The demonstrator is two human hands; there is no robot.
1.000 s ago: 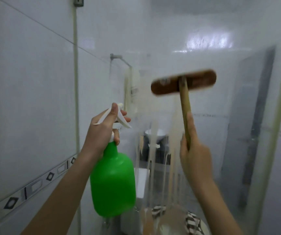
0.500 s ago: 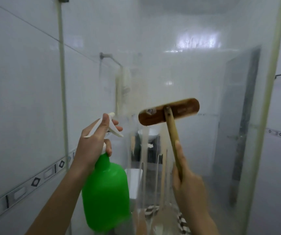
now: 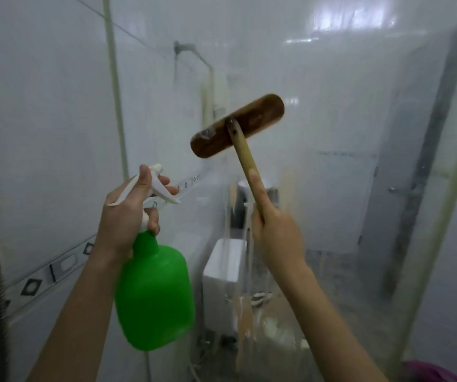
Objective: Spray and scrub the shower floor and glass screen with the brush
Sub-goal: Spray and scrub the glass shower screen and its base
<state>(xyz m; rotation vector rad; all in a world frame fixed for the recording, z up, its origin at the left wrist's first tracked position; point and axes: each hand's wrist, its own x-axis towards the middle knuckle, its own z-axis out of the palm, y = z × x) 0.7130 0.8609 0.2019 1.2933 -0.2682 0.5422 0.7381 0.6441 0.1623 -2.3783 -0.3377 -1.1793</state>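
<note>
The brown wooden brush (image 3: 237,125) has its head tilted up-right against the glass screen (image 3: 345,161). The right hand (image 3: 275,232) grips its handle, and the left hand (image 3: 128,213) grips the green spray bottle (image 3: 153,296).

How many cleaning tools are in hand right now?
2. The left hand holds a green spray bottle, lower left; the right hand holds a wooden brush, head up by the glass screen. Others may lie off-frame.

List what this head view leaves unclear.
- Head view, bristles: hidden behind the wooden brush head, so contact with the glass screen is unconfirmed.
- Head view, fingers of the right hand round the brush handle: hidden behind the hand's own back.
- Head view, spray bottle fill level: hidden by its opaque green body.
- Head view, pink object: cut off at the bottom right corner.
</note>
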